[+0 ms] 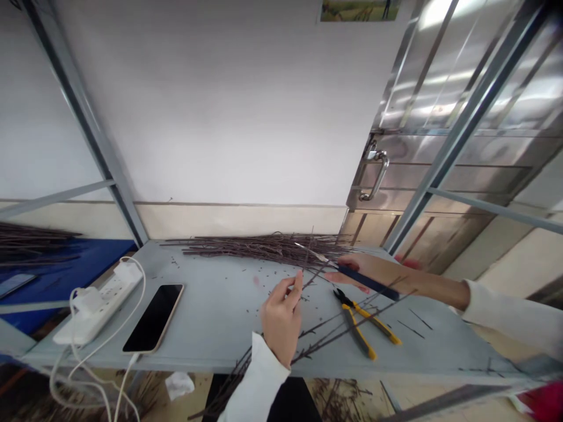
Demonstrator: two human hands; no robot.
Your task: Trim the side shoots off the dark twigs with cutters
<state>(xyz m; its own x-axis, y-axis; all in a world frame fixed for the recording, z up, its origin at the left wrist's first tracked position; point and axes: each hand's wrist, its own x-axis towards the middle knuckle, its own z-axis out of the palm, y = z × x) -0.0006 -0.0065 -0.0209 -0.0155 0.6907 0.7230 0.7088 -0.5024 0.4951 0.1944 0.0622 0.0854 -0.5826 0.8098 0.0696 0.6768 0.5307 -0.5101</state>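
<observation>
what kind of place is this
Probably a small indoor workshop or craft room. A metal-framed grey bench is strewn with cut twigs, yellow-handled cutters lie on it, and the right hand grips a blue-handled tool.

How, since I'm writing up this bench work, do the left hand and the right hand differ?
The left hand pinches a thin twig at its fingertips, while the right hand holds a dark blue-handled tool with a slim metal blade. The left hand stands upright over the grey bench, while the right hand lies low, reaching in from the right. Both come out of white sleeves.
</observation>
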